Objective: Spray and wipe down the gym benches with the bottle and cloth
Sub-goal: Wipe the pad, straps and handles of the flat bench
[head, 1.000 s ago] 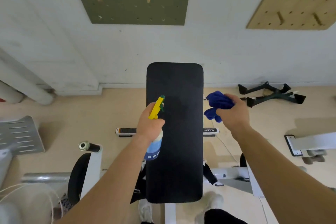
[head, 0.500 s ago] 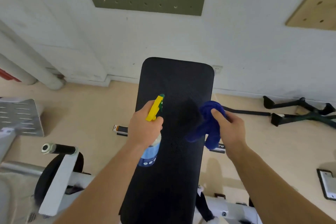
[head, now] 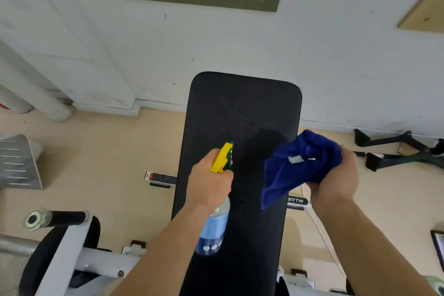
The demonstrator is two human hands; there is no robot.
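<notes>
A long black padded bench (head: 242,113) runs away from me toward the white wall. My left hand (head: 209,184) grips a clear spray bottle (head: 212,233) with a blue label and yellow trigger head, held over the bench's left edge, nozzle pointing forward. My right hand (head: 336,178) grips a bunched dark blue cloth (head: 298,166) above the bench's right edge; a loose corner hangs down over the pad. A darker patch shows on the pad just ahead of the cloth.
A white machine frame with a black-gripped bar (head: 57,218) stands at lower left. A grey slotted metal plate (head: 18,163) lies at far left. Black handle attachments (head: 396,149) lie on the beige floor at right. Pegboards hang on the wall.
The cloth has lifted off the pad and shifted to the right edge, now opened out more in my right hand. My left hand keeps the bottle in about the same spot.
</notes>
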